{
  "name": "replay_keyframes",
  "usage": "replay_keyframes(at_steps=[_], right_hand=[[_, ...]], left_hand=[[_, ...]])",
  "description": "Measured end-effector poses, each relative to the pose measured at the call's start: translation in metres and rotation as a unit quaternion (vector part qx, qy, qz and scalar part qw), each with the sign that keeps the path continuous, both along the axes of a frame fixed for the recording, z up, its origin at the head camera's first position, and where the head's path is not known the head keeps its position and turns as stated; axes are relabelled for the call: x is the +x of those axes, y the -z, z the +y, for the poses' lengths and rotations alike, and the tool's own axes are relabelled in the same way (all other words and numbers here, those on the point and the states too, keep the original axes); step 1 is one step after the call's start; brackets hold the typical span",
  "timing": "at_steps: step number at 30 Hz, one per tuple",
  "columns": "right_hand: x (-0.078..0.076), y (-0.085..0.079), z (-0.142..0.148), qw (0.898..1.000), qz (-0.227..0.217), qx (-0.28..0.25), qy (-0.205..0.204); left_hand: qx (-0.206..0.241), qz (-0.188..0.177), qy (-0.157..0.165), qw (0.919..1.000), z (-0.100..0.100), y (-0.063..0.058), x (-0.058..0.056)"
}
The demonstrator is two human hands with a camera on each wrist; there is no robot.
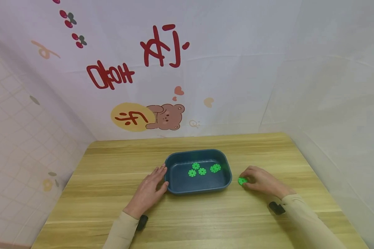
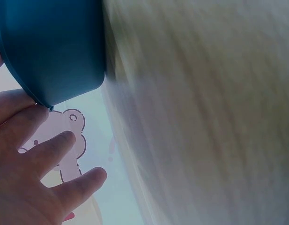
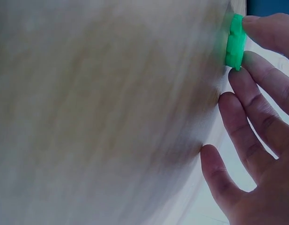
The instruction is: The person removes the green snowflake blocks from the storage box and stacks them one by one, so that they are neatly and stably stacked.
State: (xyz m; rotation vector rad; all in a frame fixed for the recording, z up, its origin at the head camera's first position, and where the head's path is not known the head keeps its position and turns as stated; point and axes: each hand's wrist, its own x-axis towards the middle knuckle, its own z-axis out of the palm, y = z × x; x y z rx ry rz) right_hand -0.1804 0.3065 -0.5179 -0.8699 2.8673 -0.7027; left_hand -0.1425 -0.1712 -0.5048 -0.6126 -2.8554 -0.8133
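A white wall covering (image 1: 237, 72) rises behind everything; the head view takes in its red lettering and cherries, while the left wrist view catches only a part, mainly the printed bear (image 1: 169, 117). Before it spreads a wood-grain table (image 1: 205, 221), blurred in both wrist views. On it sits a dark blue tray (image 1: 179, 181), rectangular with rounded corners. The head view looks into it; the left wrist view shows its smooth outer wall instead, and the right wrist view a mere corner of blue.

The left hand (image 1: 148, 192) rests at the tray's left end, thumb and fingers apart; the left wrist view shows a finger touching the rim and the others spread beyond it. The right hand (image 1: 263, 181) pinches a green disc (image 1: 241, 181) between thumb and forefinger, just beside the tray's right end; the right wrist view adds the remaining fingers, fanned apart close to the tabletop.

From above, the pinched disc is bright green with a notched edge, partly covered by the fingers. Side-on, it looks thick and ridged; whether it is one piece or several I cannot tell. Inside the tray lie similar green discs (image 1: 202, 171), three grouped near the middle and two overlapping toward the right.
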Motion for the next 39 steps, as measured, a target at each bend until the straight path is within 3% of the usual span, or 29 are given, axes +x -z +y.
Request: replay_keyframes(at_steps=[39], right_hand=[[-0.0002, 0.0006, 0.0017, 1.0, -0.013, 0.003, 0.011]], left_hand=[[0.002, -0.01, 0.003, 0.9999, 0.0, -0.0017, 0.0006]])
